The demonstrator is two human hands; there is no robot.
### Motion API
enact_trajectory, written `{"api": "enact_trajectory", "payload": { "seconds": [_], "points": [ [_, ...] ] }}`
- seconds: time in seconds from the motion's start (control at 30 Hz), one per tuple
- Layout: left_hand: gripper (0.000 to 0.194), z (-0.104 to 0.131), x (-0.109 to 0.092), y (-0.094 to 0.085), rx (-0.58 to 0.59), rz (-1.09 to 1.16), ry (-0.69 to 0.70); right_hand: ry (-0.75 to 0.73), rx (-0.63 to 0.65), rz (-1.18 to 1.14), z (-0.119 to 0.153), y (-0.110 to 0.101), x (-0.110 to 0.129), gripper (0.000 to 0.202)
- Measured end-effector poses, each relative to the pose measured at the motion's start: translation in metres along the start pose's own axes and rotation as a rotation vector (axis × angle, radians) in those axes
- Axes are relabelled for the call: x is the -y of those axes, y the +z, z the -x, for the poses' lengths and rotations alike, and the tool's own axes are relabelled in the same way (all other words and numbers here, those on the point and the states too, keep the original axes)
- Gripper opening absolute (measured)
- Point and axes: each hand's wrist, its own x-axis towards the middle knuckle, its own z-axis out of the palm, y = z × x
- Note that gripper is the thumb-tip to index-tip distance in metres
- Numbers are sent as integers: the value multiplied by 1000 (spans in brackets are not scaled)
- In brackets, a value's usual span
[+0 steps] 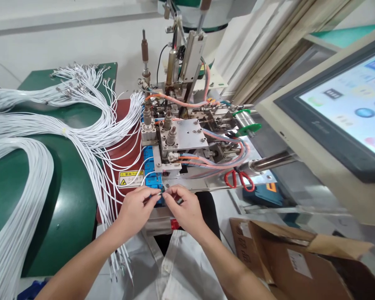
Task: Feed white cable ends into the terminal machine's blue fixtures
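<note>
At the front edge of the machine, my left hand (139, 207) and my right hand (185, 208) meet fingertip to fingertip. Both are closed in a pinch on the wire end of a white cable. Between the fingers only a small dark green bit of the wires (162, 190) shows; the rest is covered. Just behind the fingertips sits a row of blue fixture blocks (152, 180), with white cables leading into it from the left. A large bundle of white cables (81, 135) lies beside my left hand, some ends hanging over the edge near my forearm.
The machine's metal plate (187, 135) and air tubes stand ahead. Red-handled scissors (239, 180) and a solder wire spool (245, 121) are to the right. A touchscreen (353, 104) juts in at right above a cardboard box (296, 266). A green table (68, 183) stands left.
</note>
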Motion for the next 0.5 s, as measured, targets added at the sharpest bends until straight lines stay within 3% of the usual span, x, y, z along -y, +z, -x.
{"api": "enact_trajectory", "payload": {
  "seconds": [0.2, 0.5],
  "points": [
    [21, -2, 6, -7, 82, -230, 53, 135, 14, -78, -3, 4, -19, 15],
    [20, 1, 8, -2, 51, -474, 87, 130, 82, 11, -11, 7, -24, 15]
  ]
}}
